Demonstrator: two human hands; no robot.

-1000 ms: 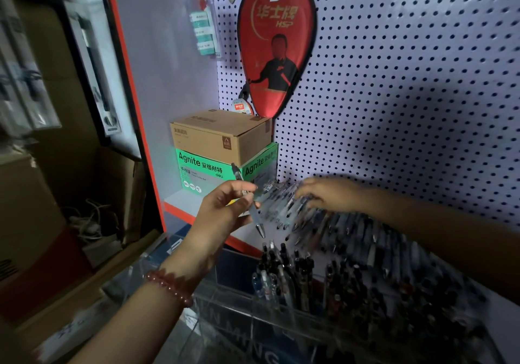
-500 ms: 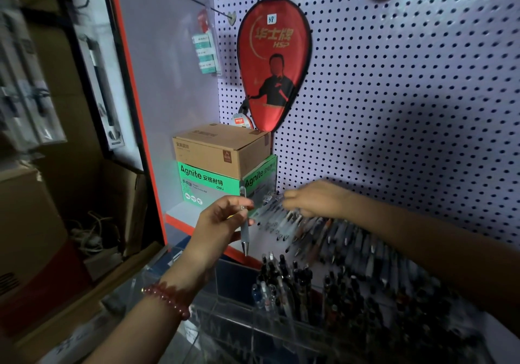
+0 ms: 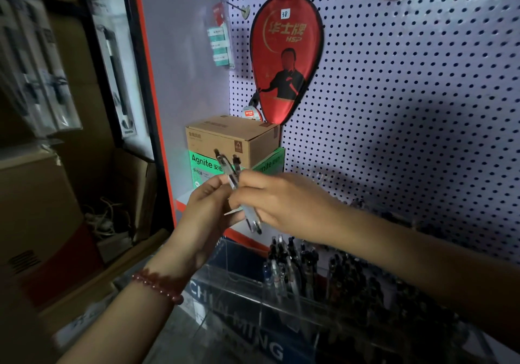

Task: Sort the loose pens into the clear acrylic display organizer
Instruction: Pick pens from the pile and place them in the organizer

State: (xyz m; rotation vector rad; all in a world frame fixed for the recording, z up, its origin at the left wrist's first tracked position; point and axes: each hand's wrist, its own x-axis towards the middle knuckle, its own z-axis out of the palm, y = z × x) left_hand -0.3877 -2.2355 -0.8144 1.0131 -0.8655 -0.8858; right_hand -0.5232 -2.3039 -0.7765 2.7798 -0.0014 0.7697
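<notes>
So two clear pens (image 3: 235, 186) are pinched upright between both hands, left hand (image 3: 206, 214) and right hand (image 3: 284, 206) each with a tight grip, just above the acrylic organizer (image 3: 253, 301) with two packed compartments.

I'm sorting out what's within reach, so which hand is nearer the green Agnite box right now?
Left. The left hand sits just below and in front of the green Agnite box. The right hand is farther to the right; both hold clear pens.
</notes>
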